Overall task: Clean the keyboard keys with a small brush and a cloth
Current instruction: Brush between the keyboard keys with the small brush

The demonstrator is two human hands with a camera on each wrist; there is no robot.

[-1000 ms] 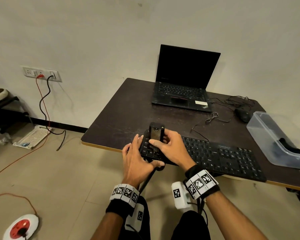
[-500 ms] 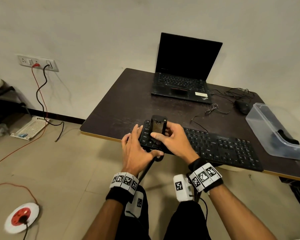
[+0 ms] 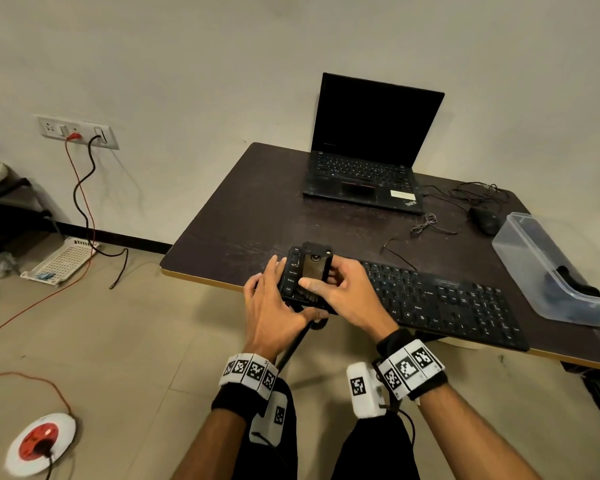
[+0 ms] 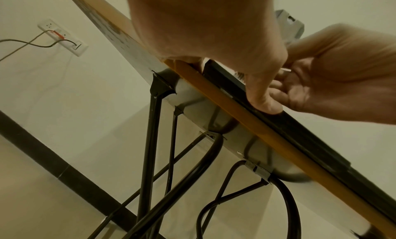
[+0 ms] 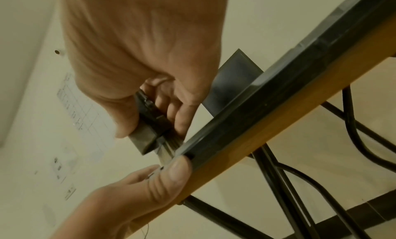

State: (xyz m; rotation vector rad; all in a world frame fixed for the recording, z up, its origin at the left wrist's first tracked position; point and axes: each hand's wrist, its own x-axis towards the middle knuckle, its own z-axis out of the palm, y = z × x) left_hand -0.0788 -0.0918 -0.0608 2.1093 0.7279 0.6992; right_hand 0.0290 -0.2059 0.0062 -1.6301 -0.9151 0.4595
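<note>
A black keyboard (image 3: 447,303) lies along the near edge of the dark table (image 3: 243,209). My right hand (image 3: 343,292) grips a small dark brush (image 3: 315,268) between thumb and fingers and holds it upright over the keyboard's left end. In the right wrist view the brush (image 5: 150,124) has its bristles (image 5: 169,149) down on the keyboard's edge (image 5: 268,107). My left hand (image 3: 274,299) lies at the keyboard's left end with its fingers straight. Its thumb (image 4: 263,100) presses the keyboard's front edge (image 4: 300,132).
An open black laptop (image 3: 364,168) stands at the back of the table. A mouse (image 3: 485,220) and loose cables (image 3: 430,223) lie to its right. A clear plastic tub (image 3: 520,237) holding something dark sits at the right edge. Black table legs (image 4: 150,141) run below.
Both hands and the brush stay at the keyboard's left end. The brush has shifted only slightly over the keys, and the head view has drifted a little.
</note>
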